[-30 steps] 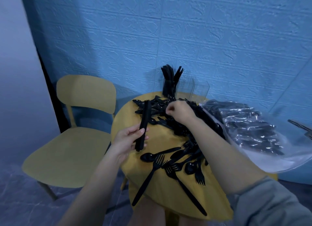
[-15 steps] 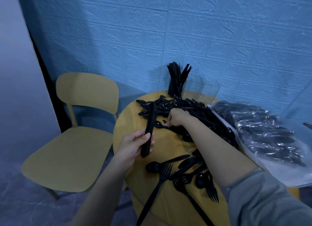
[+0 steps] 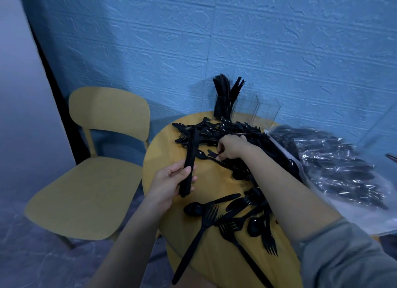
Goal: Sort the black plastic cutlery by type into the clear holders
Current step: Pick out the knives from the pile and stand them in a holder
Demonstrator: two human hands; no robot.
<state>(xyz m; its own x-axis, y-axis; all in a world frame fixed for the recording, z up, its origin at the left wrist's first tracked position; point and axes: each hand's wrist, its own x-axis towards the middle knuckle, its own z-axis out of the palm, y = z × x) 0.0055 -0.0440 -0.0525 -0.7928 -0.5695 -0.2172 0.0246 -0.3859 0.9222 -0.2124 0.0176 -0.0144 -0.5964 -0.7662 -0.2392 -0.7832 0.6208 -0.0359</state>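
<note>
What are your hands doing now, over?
Left hand holds knife stack. Right hand pinching a piece from the pile. Holders unobstructed.

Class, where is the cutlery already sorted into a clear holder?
It stands upright in the leftmost clear holder at the table's far edge, against the blue wall.

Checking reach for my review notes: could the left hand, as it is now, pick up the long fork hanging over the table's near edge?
Probably not yet: the left hand already grips a stack of knives. The fork itself lies uncovered just below it.
</note>
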